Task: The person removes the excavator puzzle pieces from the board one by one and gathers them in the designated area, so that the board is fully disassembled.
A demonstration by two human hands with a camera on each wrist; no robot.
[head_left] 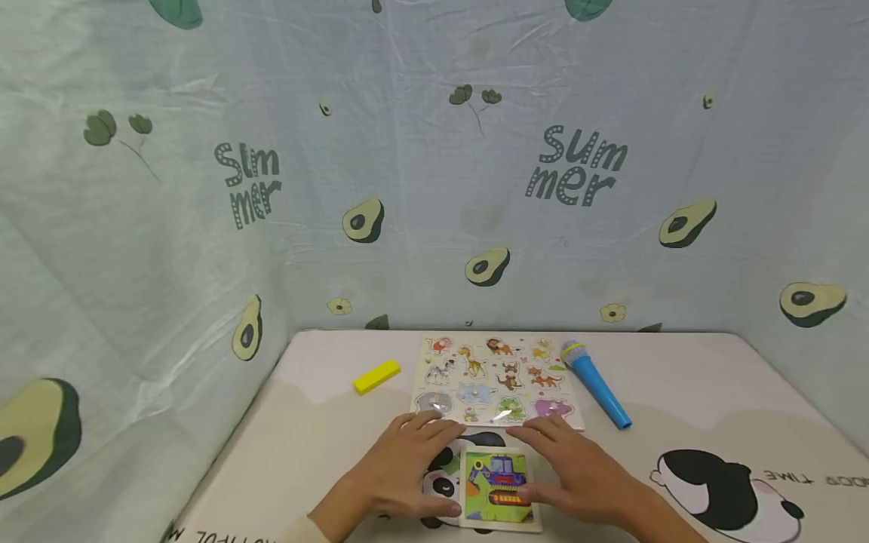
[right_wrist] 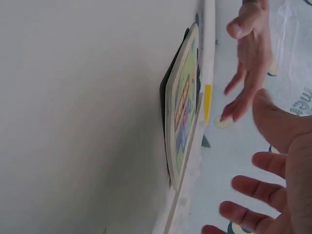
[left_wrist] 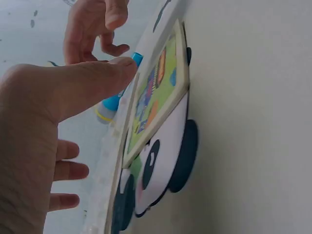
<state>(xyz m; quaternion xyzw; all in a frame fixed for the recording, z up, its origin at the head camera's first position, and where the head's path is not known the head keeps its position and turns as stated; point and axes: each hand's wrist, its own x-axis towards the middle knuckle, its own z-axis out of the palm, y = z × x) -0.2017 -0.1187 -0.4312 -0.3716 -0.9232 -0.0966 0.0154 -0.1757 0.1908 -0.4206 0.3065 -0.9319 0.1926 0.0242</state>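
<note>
A small square puzzle with a digger picture (head_left: 497, 486) and a pale frame lies flat on the white table near its front. My left hand (head_left: 407, 464) hovers at its left side, thumb out and fingers spread. Over the puzzle's right edge reaches the thumb of my right hand (head_left: 580, 471), covering a bit of the picture. In the left wrist view the puzzle (left_wrist: 161, 83) shows a gap to the left thumb. The right wrist view likewise has the puzzle (right_wrist: 183, 107) apart from the right hand (right_wrist: 287, 161). Neither hand holds anything.
Just behind the hands lies an animal peg-style board (head_left: 492, 381). A blue toy microphone (head_left: 600, 388) rests at its right, a yellow block (head_left: 376, 377) to its left. The tabletop (head_left: 319, 422) bears printed pandas, and a patterned curtain (head_left: 421, 166) encloses the table's back and sides.
</note>
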